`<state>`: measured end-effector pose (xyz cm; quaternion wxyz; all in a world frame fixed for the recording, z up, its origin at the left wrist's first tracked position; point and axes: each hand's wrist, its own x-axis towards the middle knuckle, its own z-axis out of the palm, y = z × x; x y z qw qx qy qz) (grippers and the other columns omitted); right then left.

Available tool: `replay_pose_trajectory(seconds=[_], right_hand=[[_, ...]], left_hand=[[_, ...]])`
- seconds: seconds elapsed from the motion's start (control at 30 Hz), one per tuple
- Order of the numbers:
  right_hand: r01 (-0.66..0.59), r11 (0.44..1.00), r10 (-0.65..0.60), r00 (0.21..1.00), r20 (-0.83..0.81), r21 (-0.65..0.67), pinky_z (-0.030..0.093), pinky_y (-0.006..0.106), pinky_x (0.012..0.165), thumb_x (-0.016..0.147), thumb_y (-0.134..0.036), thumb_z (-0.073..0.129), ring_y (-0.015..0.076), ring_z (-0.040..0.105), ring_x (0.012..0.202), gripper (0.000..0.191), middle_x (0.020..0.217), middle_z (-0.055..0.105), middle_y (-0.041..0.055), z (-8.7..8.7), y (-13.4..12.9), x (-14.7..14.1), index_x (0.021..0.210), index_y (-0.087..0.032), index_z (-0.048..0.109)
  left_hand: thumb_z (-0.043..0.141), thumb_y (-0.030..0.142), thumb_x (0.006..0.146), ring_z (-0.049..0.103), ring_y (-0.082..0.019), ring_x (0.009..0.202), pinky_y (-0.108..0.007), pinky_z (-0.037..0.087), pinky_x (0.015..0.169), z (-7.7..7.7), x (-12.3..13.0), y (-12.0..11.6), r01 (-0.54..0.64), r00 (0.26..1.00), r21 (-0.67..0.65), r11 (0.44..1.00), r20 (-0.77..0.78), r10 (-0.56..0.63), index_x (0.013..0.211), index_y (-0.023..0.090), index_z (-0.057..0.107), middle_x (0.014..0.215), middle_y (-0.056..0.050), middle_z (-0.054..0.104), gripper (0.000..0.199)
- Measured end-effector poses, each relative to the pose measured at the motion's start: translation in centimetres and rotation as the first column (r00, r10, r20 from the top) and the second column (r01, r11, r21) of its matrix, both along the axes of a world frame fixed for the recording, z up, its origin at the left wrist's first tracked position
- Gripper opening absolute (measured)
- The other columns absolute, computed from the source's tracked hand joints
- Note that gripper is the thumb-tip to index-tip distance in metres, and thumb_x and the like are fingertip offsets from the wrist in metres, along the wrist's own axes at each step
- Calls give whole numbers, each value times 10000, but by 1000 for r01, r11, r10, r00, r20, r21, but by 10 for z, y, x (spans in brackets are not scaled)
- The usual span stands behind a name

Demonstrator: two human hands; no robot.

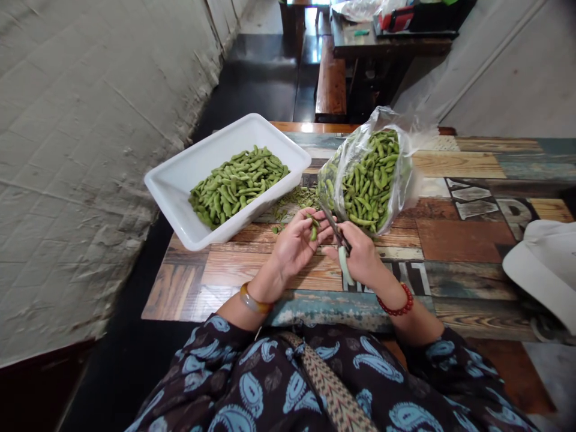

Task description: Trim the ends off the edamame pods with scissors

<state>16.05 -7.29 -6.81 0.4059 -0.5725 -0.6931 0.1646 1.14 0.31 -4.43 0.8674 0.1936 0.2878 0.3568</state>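
Observation:
My left hand (291, 245) is turned palm up over the table, its fingers curled around a green edamame pod (314, 231); a second pod may lie beside it. In my right hand (363, 253) are scissors (344, 258) with pale green handles, their dark blades pointing up and away beside the left fingertips. Ahead of the right hand stands a clear plastic bag (407, 201) filled with edamame pods (371, 180). To the left, a white plastic tub (168, 207) holds a heap of pods (238, 186).
Small green trimmings (306, 197) are scattered between tub and bag on the patchwork wood-pattern table (459, 240). A white cap (542, 258) is at the right edge. Beyond are a wooden bench (330, 81) and another table (387, 47). A pale wall (99, 120) runs along the left.

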Motion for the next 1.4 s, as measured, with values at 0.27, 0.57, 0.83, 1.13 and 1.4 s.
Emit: replay_pose_trajectory(seconds=[0.27,0.57,0.83,1.13,1.4], right_hand=[[32,995,-36,999,36,94,535,396,846,912,-241,595,258,634,955,160,983,655,92,-6,-1,-14,1067,-219,565],[107,950,-258,798,-545,-292,394,233,501,907,-365,603,103,454,501,162,601,494,-77,0,-2,2,963,-221,555],[66,962,-185,873,-451,-266,436,250,550,887,-420,649,121,523,579,221,684,548,-41,2,-3,1,956,-225,568],[-138,961,95,979,-179,-241,493,306,714,846,-329,710,155,560,759,279,931,570,18,7,-3,14,1049,-226,548],[-171,969,164,985,-51,-180,477,329,686,853,-337,715,185,522,777,282,914,505,29,8,-3,10,978,-218,492]], left_hand=[[605,131,838,692,-174,955,-244,538,770,-4,11,-17,58,998,9,998,-35,-57,896,157,593,1155,-97,719,65],[794,216,705,467,-57,542,-189,389,536,-12,1,-6,38,966,236,971,-256,24,858,148,702,673,37,583,190],[820,341,700,407,-41,532,-188,306,502,-13,5,-13,121,949,348,930,-315,-6,779,136,697,705,15,611,252],[670,362,815,406,-54,472,-197,283,467,-3,-10,0,247,928,456,855,-364,-73,823,152,610,667,12,619,218],[687,429,837,458,-88,563,-225,347,552,-3,-17,2,255,905,599,759,-424,30,758,146,618,623,16,566,302]])
